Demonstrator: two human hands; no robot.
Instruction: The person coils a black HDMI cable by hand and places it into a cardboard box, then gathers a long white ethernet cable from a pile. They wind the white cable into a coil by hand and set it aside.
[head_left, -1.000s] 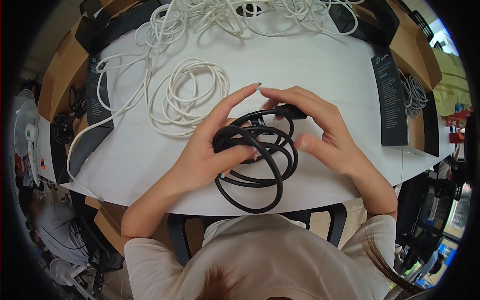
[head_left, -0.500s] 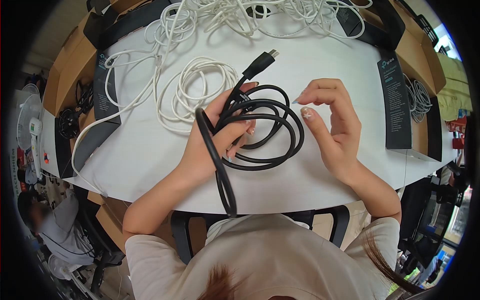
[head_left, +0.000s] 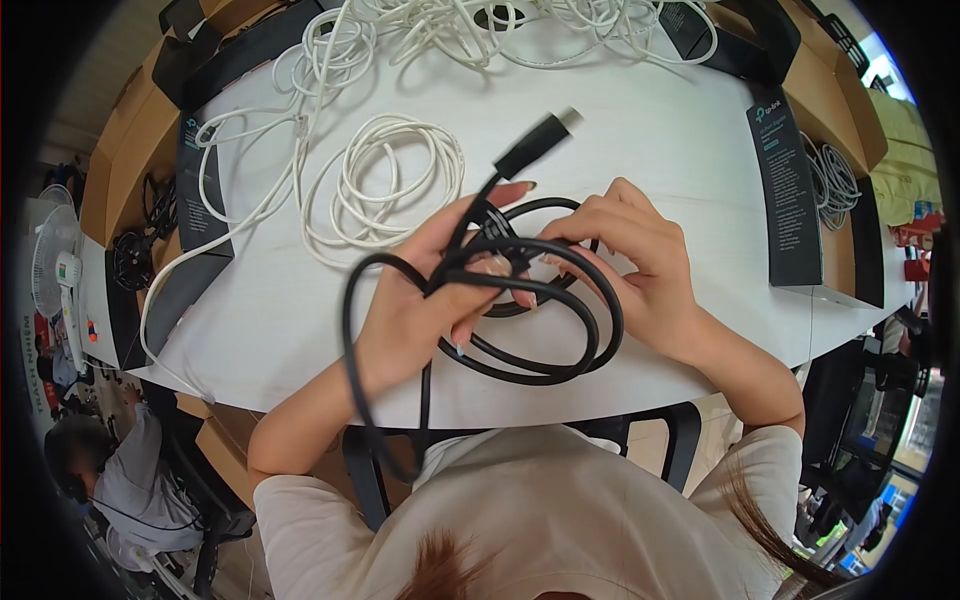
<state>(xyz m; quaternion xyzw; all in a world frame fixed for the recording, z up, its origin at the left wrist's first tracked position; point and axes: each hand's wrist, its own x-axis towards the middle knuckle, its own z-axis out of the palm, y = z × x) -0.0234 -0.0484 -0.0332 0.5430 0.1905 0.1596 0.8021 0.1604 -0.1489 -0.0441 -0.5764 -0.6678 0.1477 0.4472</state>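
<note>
A thick black cable point(head_left: 545, 379) is wound in loose loops above the front part of the table. Its flat metal-tipped plug point(head_left: 536, 146) sticks up past my fingers and points to the upper right. My left hand point(head_left: 425, 300) is closed around the gathered strands, with the thumb lying across them. One long loop hangs from it toward my lap, blurred by motion. On the right side of the coil, my right hand point(head_left: 635, 265) pinches the cable between thumb and fingers; the exact strand is partly hidden.
A coiled white cable point(head_left: 345, 200) lies left of my hands on the white table point(head_left: 700, 150). Tangled white cables point(head_left: 440, 35) cover the back. Open cardboard boxes with cables stand left point(head_left: 205, 215) and right point(head_left: 785, 200). A person point(head_left: 150, 480) sits at lower left.
My right hand has moved left and down from beside the coil and closed on the cable. The loops have shifted slightly toward me, and the hanging loop has swung left.
</note>
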